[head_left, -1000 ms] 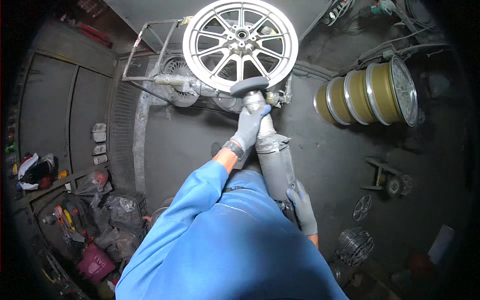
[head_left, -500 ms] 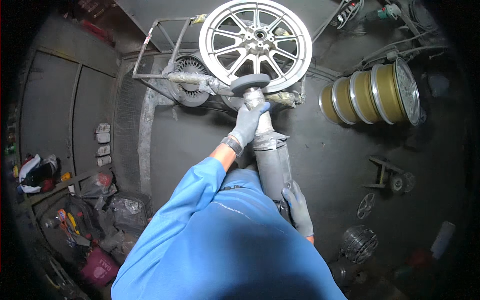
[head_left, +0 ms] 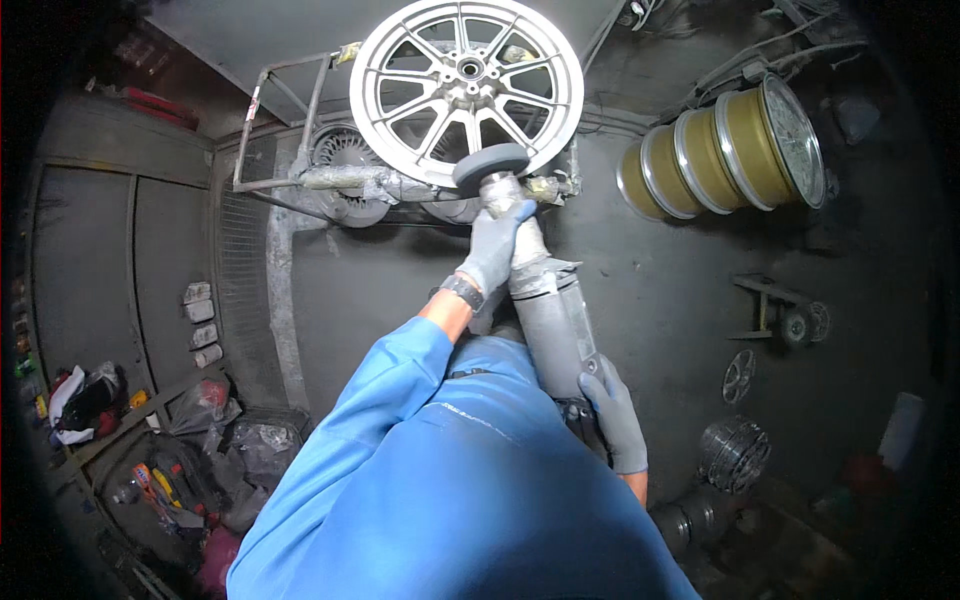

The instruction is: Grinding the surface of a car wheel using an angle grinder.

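Before me a large silver spoked wheel rim rests upright against a metal frame, whose front bar is wrapped in tattered padding. I hold a long grey power grinder with a round dark disc at its far end. My gloved left hand wraps round the grinder's pale wrapped neck, just behind the disc. At the rear of the body, my gloved right hand grips the handle. The disc overlaps the rim's lower edge; whether they touch I cannot tell.
Gold wheel barrels with silver lips lie stacked at the right. A small wheeled metal stand and a coil-like silver rim sit on the floor farther right. Bags and tools crowd a rack at the lower left.
My view has swung a little to the right, so the rim, frame and gold barrels appear farther left and higher. The disc has shifted relative to the rim, toward its lower right edge.
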Tool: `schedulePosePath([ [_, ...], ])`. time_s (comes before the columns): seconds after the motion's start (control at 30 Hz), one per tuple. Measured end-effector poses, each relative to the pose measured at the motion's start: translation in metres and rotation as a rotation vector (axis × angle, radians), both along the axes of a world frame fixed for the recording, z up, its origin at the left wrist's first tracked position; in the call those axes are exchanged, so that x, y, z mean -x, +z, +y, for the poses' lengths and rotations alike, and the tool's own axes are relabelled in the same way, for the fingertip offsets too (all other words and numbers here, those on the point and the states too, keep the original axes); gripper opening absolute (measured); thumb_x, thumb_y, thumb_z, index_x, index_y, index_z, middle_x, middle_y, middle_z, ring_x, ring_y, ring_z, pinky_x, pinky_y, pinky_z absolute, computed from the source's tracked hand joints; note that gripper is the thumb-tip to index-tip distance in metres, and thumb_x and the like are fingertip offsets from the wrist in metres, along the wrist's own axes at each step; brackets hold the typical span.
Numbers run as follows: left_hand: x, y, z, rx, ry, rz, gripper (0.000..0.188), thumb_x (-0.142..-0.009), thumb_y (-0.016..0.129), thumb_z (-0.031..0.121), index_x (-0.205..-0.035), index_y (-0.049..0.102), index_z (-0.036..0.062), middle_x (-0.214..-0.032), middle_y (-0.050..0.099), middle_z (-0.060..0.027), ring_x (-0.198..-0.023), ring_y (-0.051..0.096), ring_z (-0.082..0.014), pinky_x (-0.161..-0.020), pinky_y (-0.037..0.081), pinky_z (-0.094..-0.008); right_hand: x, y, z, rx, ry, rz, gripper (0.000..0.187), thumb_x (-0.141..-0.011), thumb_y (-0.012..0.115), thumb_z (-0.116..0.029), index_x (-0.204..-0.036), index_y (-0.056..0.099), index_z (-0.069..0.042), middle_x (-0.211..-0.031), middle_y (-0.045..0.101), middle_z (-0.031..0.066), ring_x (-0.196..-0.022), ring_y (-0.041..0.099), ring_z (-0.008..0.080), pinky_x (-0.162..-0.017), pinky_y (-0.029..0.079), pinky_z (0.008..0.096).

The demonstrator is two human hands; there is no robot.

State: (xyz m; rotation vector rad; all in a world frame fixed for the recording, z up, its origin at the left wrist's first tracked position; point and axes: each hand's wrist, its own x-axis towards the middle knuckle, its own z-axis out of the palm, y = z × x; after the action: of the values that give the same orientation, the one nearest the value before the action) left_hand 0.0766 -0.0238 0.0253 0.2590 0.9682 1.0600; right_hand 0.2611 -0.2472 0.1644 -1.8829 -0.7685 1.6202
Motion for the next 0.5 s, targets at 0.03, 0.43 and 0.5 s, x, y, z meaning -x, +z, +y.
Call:
schedulePosePath([
  [0.03, -0.013, -0.004, 0.004, -0.009, -0.01, -0.018, 0.024, -0.092, 0.076, 0.018, -0.109, 0.066, 0.0031, -0.086, 0.069, -0.0091, -0.07, 0.069, -0.0226, -0.064, 0.059, -0.0373, 0.003, 0.014, 0.004, 0.003, 0.004, -0.015, 0.05, -0.101, 0.063, -0.017, -0.145, 0.052, 0.003, -0.134, 0.063, 0.0136, -0.125, 0.056, 0.0196, -0.109, 0.043, 0.0343],
  [0.43, 0.005, 0.007, 0.013, 0.018, -0.059, -0.166, 0.026, -0.094, 0.074, 0.019, -0.112, 0.065, 0.0027, -0.085, 0.07, -0.0112, -0.068, 0.07, -0.0235, -0.061, 0.06, -0.0384, 0.062, 0.073, 0.023, 0.055, -0.121, 0.058, 0.052, -0.101, 0.06, -0.011, -0.149, 0.047, 0.003, -0.133, 0.063, 0.0139, -0.121, 0.059, 0.0195, -0.108, 0.044, 0.0336],
  [0.5, 0.019, 0.009, 0.013, 0.026, -0.051, -0.195, 0.027, -0.093, 0.074, 0.019, -0.112, 0.064, 0.0027, -0.085, 0.07, -0.0111, -0.068, 0.07, -0.0238, -0.061, 0.06, -0.0388, 0.064, 0.063, 0.019, 0.043, -0.096, 0.065, 0.053, -0.1, 0.06, -0.011, -0.149, 0.047, 0.003, -0.134, 0.062, 0.0146, -0.12, 0.059, 0.0198, -0.108, 0.045, 0.0341],
])
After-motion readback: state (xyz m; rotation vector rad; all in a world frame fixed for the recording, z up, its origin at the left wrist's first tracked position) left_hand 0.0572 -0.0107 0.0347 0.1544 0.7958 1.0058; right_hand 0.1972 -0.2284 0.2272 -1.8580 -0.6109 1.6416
